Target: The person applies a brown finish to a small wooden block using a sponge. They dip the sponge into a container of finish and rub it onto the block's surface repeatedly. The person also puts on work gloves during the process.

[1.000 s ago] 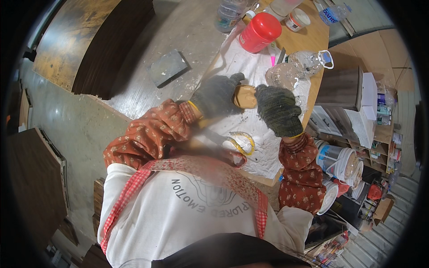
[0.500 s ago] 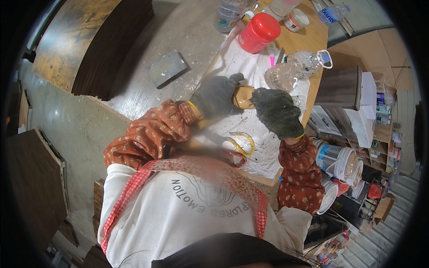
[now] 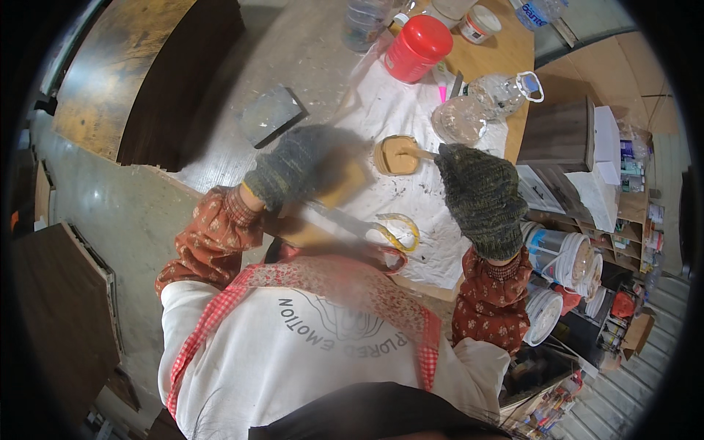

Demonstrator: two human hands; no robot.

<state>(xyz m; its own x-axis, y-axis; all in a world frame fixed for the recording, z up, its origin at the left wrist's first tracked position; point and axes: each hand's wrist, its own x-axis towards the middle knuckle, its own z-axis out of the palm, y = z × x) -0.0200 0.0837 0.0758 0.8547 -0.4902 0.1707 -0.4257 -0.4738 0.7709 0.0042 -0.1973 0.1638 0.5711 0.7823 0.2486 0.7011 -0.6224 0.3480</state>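
Note:
A dark knitted glove covers my right hand (image 3: 480,198), which is closed on a thin light brown stick (image 3: 418,152). The stick's far end dips into tan paste in a small round cup (image 3: 385,163) standing on a white sheet (image 3: 433,242). To the left of the cup, apart from it, is my left hand (image 3: 297,165) in a matching glove. Motion smears its fingers, so their closure and any hold are unclear. Just beneath them shows a blurred tan patch (image 3: 348,185). Scissors (image 3: 400,233) with yellow and red handles lie on the sheet, nearer my apron.
Beyond the cup stand a red jar (image 3: 418,48), a white tub (image 3: 480,24) and cut clear bottles (image 3: 462,117). A grey block (image 3: 271,116) lies at left, near dark stacked boards (image 3: 183,81). Paint buckets (image 3: 557,257) stand at right.
My left hand has let go of the cup and moved left, toward me. My right hand has drawn back right and nearer, and the stick now shows in the paste.

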